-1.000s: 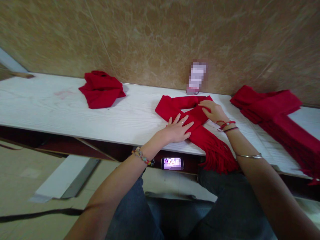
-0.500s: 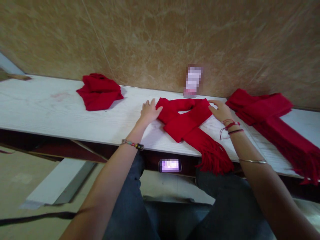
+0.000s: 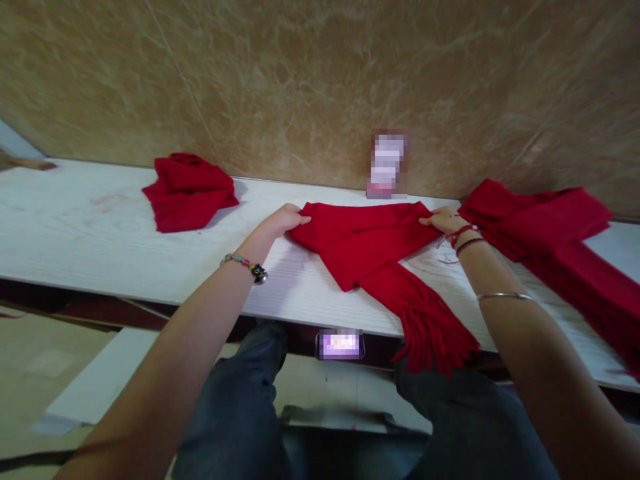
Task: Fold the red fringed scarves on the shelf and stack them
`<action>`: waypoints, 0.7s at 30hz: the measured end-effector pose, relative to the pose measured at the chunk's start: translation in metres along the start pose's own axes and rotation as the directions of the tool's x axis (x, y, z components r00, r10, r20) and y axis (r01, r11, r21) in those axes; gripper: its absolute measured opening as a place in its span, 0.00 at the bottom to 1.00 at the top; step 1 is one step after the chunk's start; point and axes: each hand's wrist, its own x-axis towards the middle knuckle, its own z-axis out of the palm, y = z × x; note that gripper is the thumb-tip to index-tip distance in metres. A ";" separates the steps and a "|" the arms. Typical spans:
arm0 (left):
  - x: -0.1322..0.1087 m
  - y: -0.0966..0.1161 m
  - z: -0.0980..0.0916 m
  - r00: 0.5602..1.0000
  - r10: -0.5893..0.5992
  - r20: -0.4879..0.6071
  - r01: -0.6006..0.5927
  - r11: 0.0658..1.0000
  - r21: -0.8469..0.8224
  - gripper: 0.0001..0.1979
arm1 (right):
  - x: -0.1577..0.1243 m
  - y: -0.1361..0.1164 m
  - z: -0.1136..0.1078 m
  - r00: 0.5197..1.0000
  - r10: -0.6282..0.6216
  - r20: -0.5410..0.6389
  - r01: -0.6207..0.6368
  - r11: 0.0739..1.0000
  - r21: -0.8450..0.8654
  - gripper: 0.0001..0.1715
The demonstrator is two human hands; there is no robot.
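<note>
A red scarf (image 3: 360,247) lies crossed over itself on the white table (image 3: 200,260) in front of me, its fringed end hanging over the front edge. My left hand (image 3: 287,220) is closed on the scarf's left fold, thumb on top. At the opposite fold, my right hand (image 3: 441,223) pinches the cloth between thumb and fingers. Between both hands the upper edge of the scarf runs nearly straight.
To the left sits a crumpled red cloth (image 3: 190,193). Another red fringed scarf (image 3: 540,220) lies at the right, close to my right hand. A phone (image 3: 387,163) with a blurred screen leans on the marble-patterned wall (image 3: 300,87). A second phone (image 3: 341,345) shows below the front edge.
Both hands have closed on the scarf's side folds and moved apart. The scarf is stretched wider, and the gap inside its loop has closed up.
</note>
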 end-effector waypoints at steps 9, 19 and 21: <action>-0.015 -0.002 0.008 0.946 0.279 -0.168 -0.137 0.809 0.572 0.30 | -0.024 -0.012 0.011 0.986 0.045 -0.163 -0.035 0.997 0.067 0.30; -0.088 -0.006 0.048 0.828 0.516 0.220 -0.542 0.636 0.549 0.15 | -0.056 -0.050 0.004 0.980 -0.084 -0.182 0.067 0.993 -0.098 0.29; -0.084 -0.005 0.045 0.839 0.511 0.189 -0.527 0.674 0.518 0.16 | -0.085 -0.063 -0.006 0.961 -0.211 -0.181 0.192 0.974 -0.118 0.22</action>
